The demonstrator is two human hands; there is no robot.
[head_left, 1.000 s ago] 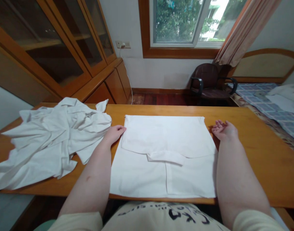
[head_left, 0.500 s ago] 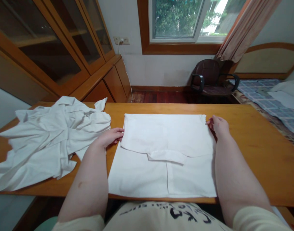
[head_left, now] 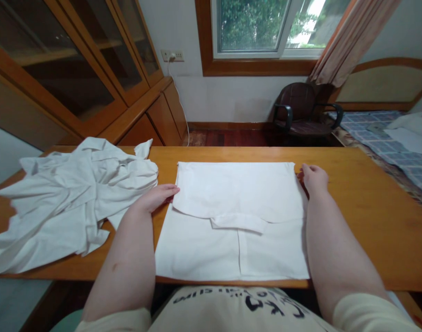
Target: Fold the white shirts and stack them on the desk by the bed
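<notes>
A white shirt [head_left: 238, 189], folded into a flat block, lies in front of me with its collar strip [head_left: 238, 223] turned toward me. The placket line runs down the lower half. At the shirt's left edge is my left hand [head_left: 159, 196], thumb over the top of the cloth and the other fingers partly hidden below, closed on that edge. My right hand [head_left: 314, 179] is at the upper right edge, fingers curled and pinched against the side of the cloth; its fingertips are partly hidden.
A loose heap of white garments [head_left: 69, 198] covers the left of the wooden table [head_left: 363, 221]. Beyond the table are a glass-door cabinet [head_left: 86, 60], a dark armchair [head_left: 297, 110] and a bed [head_left: 387, 133] with a checked sheet. A white cord [head_left: 179, 97] hangs from a wall socket.
The view has shifted very slightly. My left thumb now lies a little further over the shirt's left edge. My right hand stays at the right edge, and the shirt keeps its shape.
</notes>
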